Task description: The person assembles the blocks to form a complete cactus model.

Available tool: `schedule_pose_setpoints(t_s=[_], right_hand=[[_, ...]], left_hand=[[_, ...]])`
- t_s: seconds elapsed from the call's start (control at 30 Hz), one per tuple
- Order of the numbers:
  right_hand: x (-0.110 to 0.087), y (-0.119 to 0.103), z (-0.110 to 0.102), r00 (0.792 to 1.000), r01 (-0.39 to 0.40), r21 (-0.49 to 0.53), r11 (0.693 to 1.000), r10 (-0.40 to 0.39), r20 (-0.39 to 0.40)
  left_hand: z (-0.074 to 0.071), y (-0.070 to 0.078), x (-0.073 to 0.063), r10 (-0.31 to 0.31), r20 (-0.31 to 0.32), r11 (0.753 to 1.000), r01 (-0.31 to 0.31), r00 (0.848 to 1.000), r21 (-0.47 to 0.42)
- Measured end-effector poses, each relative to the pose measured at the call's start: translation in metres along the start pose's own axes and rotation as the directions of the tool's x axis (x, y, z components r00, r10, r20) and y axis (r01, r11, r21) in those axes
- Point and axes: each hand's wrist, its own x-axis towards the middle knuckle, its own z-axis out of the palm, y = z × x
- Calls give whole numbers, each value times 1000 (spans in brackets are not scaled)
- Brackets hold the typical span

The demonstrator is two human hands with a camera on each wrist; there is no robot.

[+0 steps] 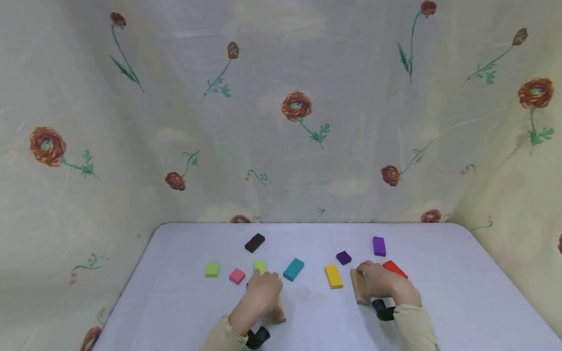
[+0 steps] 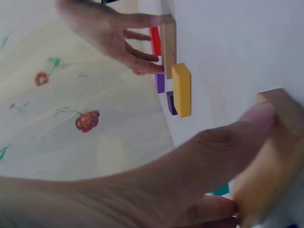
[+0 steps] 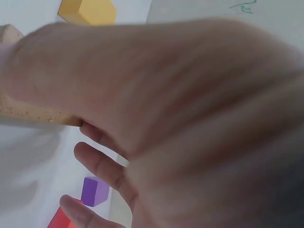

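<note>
My left hand (image 1: 263, 292) grips a plain wooden block (image 1: 278, 312) near the middle of the table. In the left wrist view the thumb lies along the near face of that wooden block (image 2: 271, 166), with fingertips at its far side. To the right, my right hand (image 1: 385, 284) pinches a second wooden block (image 1: 359, 287) with thumb and index finger. Up close, the thumb covers much of this wooden block (image 3: 40, 113), while the other fingers spread loosely beside it. A light green block (image 1: 260, 266) shows just beyond the left hand. Behind the right hand lies a red block (image 1: 395, 269).
Between the hands lie a yellow block (image 1: 333, 276) and a teal block (image 1: 293, 269). A dark purple block (image 1: 344, 257) and a violet block (image 1: 379, 246) sit farther right. Leftward are pink (image 1: 237, 276), green (image 1: 212, 270) and dark brown (image 1: 255, 242) blocks. Flowered cloth (image 1: 282, 186) surrounds the white table (image 1: 172, 305).
</note>
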Motion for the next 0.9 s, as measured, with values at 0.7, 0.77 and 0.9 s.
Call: schedule_pose_setpoints(t_s=[0.7, 0.77, 0.9], right_hand=[[-2, 19, 1, 999, 46, 137, 989, -48, 7], [-2, 20, 1, 999, 47, 149, 988, -48, 7], [-2, 22, 2, 998, 57, 153, 987, -58, 1]], left_hand=[[34, -29, -14, 136, -162, 940, -179, 977, -292], [34, -30, -13, 140, -132, 940, -173, 981, -295], [34, -32, -10, 149, -111, 940, -176, 983, -293]])
